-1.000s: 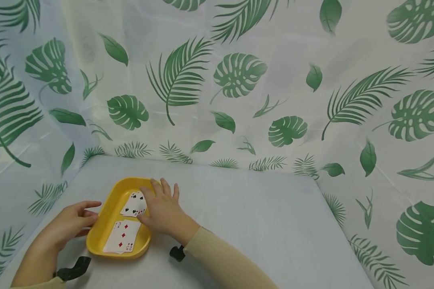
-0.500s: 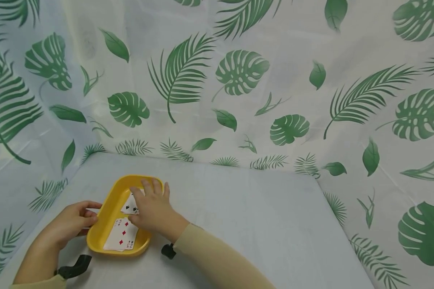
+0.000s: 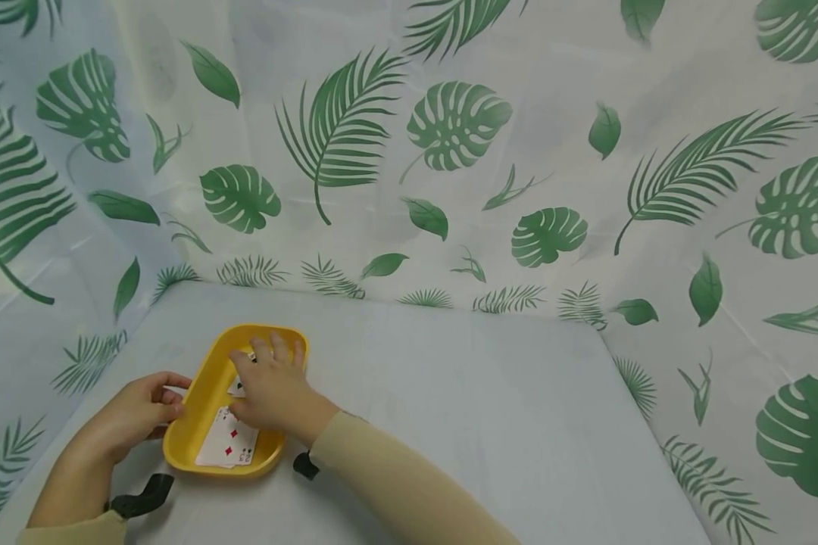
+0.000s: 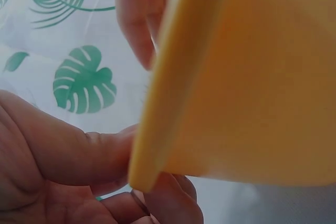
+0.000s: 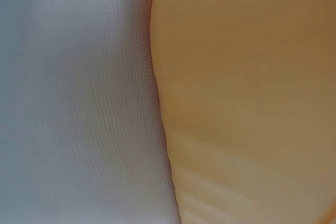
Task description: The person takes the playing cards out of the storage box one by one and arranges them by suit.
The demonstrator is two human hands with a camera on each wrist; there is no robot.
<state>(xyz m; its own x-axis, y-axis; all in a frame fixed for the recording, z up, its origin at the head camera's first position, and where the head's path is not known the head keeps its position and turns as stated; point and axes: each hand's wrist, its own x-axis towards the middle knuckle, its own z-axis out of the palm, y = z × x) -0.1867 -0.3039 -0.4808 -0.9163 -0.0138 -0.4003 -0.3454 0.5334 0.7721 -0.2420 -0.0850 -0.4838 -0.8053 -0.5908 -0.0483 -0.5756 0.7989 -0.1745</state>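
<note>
A yellow tray (image 3: 180,443) with rounded corners stands at the left of the table. My left hand (image 3: 126,416) is at its left side; in the left wrist view the thumb (image 4: 86,156) and curled fingers (image 4: 170,198) pinch its rim. Inside the tray, a near pile of playing cards (image 3: 211,445) shows red diamonds on top. Beyond it, a second pile with black spades (image 3: 237,388) is mostly hidden under my right hand (image 3: 273,386), whose fingers are spread over it. Below that palm, hidden from above, nothing more shows.
A pale cloth covers the table (image 3: 450,409). Leaf-printed sheeting (image 3: 354,250) closes off the back and both sides. Black wrist mounts (image 3: 143,496) stick out under each forearm, close to the tray's near end.
My right hand has moved left, from the tray's right edge to over the far card pile, covering most of it. The left hand stays at the rim. The head view has tilted slightly downward.
</note>
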